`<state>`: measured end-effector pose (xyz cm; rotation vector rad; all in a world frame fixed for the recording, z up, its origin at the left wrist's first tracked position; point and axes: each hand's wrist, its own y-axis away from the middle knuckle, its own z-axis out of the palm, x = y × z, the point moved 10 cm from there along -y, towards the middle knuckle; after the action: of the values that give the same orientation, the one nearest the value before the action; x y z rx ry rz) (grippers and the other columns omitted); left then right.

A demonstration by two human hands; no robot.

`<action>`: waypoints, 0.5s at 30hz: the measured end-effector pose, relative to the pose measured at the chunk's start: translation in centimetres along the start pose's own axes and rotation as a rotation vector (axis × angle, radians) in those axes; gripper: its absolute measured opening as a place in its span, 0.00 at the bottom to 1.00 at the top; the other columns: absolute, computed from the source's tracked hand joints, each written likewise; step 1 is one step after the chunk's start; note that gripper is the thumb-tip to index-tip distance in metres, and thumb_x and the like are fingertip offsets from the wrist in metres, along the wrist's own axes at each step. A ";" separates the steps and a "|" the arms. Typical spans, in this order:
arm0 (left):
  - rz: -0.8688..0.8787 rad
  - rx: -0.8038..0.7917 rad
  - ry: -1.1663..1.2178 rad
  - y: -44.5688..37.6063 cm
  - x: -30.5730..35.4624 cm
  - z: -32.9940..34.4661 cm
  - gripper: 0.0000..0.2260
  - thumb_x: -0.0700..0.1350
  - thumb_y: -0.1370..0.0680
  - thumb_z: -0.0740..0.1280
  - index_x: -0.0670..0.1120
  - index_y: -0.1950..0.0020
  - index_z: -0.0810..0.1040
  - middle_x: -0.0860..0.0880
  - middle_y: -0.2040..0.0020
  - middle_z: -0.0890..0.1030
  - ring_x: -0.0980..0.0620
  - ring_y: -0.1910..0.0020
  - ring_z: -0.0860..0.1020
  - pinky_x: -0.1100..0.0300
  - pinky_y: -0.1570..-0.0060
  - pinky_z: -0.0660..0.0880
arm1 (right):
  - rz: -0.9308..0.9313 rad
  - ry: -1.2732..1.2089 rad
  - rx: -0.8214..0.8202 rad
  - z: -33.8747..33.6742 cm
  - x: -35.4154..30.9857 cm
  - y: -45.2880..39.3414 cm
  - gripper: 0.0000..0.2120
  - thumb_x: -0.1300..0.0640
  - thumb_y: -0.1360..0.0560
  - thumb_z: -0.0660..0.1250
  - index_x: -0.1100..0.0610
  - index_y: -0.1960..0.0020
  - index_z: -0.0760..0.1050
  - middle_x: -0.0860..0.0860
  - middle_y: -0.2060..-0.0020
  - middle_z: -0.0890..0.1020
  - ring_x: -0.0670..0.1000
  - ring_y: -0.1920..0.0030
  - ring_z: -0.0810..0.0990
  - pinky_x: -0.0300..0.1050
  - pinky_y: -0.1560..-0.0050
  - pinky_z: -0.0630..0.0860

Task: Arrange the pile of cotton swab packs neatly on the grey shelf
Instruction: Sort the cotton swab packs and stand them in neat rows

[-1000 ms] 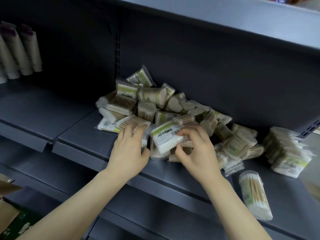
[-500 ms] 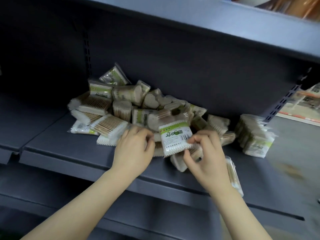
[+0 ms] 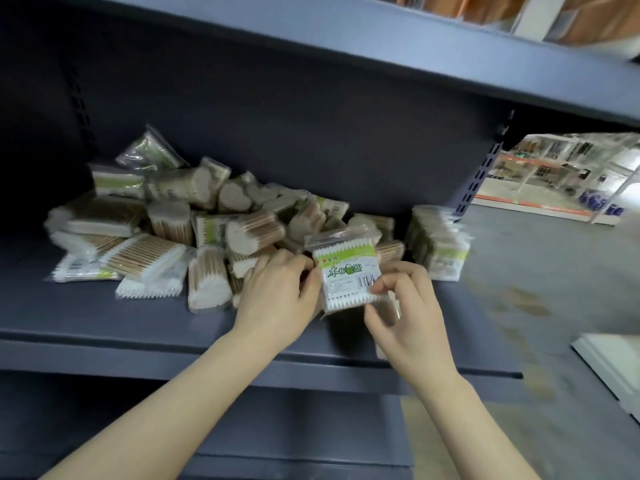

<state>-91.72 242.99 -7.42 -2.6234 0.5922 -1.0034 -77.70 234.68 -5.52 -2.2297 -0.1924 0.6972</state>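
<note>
One pack lifted upright, clear of the heap.
The right hand (image 3: 412,308) pinches a green-labelled pack (image 3: 349,273) by its lower right corner, fingers (image 3: 388,289) clamped on it; half a second ago it sat lower and tilted. The left hand (image 3: 277,296), fingers curled, touches the pack's left edge and the packs beneath; whether it grips one cannot be told. The pile (image 3: 194,230) fills the middle of the grey shelf (image 3: 104,327), and a neat row (image 3: 440,242) stands at its right end, the pack's likely destination.
</note>
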 end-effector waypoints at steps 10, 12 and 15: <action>-0.032 -0.003 0.239 -0.9 3.8 2.4 0.11 0.46 0.21 0.60 0.44 0.42 0.75 0.52 0.55 0.76 0.49 0.53 0.75 0.51 0.50 0.73 | 0.285 -0.259 -0.060 -2.4 4.9 0.3 0.16 0.69 0.32 0.69 0.48 0.59 0.73 0.39 0.45 0.75 0.38 0.42 0.73 0.28 0.46 0.68; -0.059 -0.026 0.270 -0.9 4.4 3.2 0.12 0.47 0.21 0.60 0.44 0.39 0.73 0.55 0.59 0.74 0.51 0.55 0.75 0.53 0.51 0.74 | 0.344 -0.303 -0.056 -2.9 5.9 0.3 0.16 0.70 0.32 0.68 0.48 0.58 0.74 0.39 0.45 0.76 0.37 0.45 0.75 0.26 0.48 0.68; -0.076 -0.027 0.319 -1.2 5.4 4.3 0.13 0.47 0.21 0.61 0.45 0.38 0.72 0.59 0.62 0.72 0.52 0.58 0.75 0.54 0.52 0.74 | 0.408 -0.365 -0.039 -3.7 7.4 0.3 0.14 0.67 0.32 0.68 0.48 0.55 0.74 0.39 0.50 0.79 0.38 0.50 0.76 0.26 0.50 0.68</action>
<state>-84.81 242.00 -6.93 -2.5419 0.5807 -1.4630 -69.59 234.71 -6.80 -2.1823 0.0762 1.3321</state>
